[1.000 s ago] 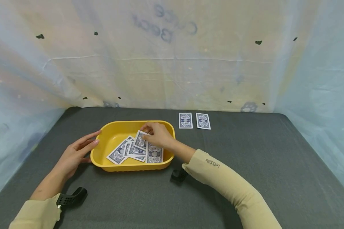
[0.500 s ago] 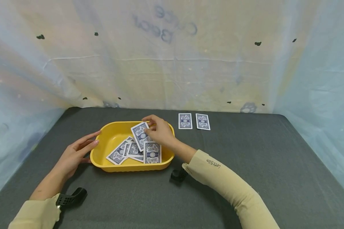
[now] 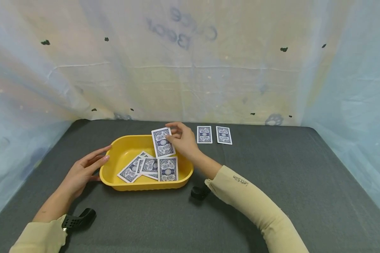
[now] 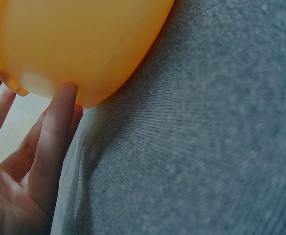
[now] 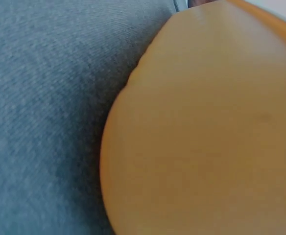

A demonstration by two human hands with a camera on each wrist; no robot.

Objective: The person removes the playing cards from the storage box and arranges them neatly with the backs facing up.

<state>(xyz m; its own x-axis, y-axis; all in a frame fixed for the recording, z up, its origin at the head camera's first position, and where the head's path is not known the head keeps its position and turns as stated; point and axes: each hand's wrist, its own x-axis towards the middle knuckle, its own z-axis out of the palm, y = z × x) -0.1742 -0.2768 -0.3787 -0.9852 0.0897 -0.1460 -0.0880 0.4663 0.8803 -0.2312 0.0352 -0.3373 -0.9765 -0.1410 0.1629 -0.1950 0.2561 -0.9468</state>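
Observation:
Between the thumb and fingers of my right hand (image 3: pixel 184 142) is a blue-backed playing card (image 3: pixel 163 142), raised over the far right part of a yellow tray (image 3: pixel 118 149). Lower in the tray several face-down cards overlap, with one card (image 3: pixel 168 169) lying upright at their right end. My left hand (image 3: pixel 83 172) touches the tray's left end with extended fingers; in the left wrist view a fingertip (image 4: pixel 67 90) meets the tray's outer wall (image 4: pixel 79 44). The right wrist view is filled mostly by the tray wall (image 5: pixel 202 122), and the held card is out of its sight.
Two face-down cards, a left one (image 3: pixel 204 135) and a slightly turned right one (image 3: pixel 223 135), lie on the grey cloth-covered table (image 3: pixel 272 168) right of the tray. A pale plastic curtain (image 3: pixel 190 91) hangs along the table's back and sides.
My right hand has lifted the card from the pile, moving it away from me and a little to the right. The left hand has kept its place at the tray.

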